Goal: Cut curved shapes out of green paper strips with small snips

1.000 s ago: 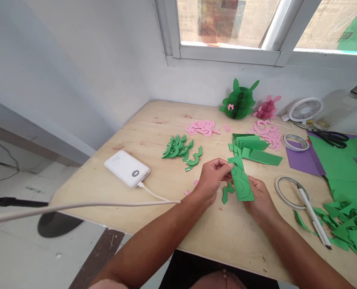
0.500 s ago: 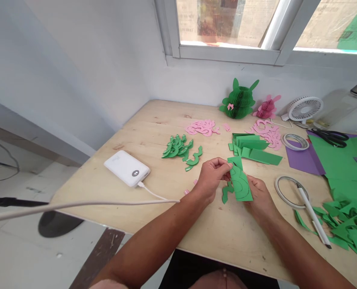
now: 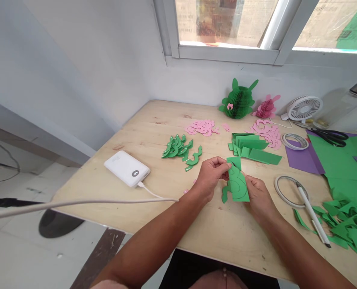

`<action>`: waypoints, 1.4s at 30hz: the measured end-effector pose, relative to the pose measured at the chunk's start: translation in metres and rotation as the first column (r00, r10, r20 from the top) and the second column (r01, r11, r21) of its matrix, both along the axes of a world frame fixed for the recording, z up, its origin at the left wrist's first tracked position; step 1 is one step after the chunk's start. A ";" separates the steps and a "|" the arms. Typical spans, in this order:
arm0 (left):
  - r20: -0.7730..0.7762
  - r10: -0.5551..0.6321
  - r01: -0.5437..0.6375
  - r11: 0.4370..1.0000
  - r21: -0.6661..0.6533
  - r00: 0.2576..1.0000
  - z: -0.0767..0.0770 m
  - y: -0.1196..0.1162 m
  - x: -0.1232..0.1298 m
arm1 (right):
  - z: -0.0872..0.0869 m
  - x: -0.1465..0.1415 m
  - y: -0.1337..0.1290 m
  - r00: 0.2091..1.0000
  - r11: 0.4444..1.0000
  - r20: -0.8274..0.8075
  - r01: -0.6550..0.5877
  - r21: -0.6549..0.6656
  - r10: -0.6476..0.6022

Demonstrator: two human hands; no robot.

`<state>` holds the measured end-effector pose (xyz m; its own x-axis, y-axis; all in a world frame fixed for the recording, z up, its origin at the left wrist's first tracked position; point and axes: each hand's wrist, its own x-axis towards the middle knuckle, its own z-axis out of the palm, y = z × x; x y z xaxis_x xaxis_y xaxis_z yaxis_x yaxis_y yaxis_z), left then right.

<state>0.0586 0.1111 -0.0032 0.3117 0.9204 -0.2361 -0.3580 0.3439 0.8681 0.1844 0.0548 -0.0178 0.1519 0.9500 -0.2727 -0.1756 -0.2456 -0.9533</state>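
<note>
Between my hands is a green paper strip (image 3: 238,184) with a curved outline on its face. My left hand (image 3: 211,174) pinches its upper left edge with thumb and fingertips. My right hand (image 3: 258,192) grips the lower right side, most of its fingers hidden behind the paper. A wavy green cutout (image 3: 225,193) lies partly behind the strip's lower left. Left of my hands, one curved green cutout (image 3: 194,159) lies beside a heap of similar green cutouts (image 3: 176,147). Beyond the strip is a stack of folded green strips (image 3: 252,146).
A white power bank (image 3: 127,167) with a cable lies left. Pink cutouts (image 3: 202,127), paper rabbits (image 3: 240,102) and a small fan (image 3: 304,108) stand towards the wall. Right are tape rolls (image 3: 295,141), a white pen (image 3: 313,214), black scissors (image 3: 331,136) and green scraps (image 3: 349,224).
The green strip has turned slightly, its lower right corner shifting left, and my right hand has moved a little left with it. My left hand keeps its pinch.
</note>
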 end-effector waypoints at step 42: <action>0.019 -0.031 0.031 0.999 -0.015 0.999 0.002 0.003 -0.003 | -0.001 -0.002 -0.001 1.000 0.996 -0.029 -0.006 -0.089 0.004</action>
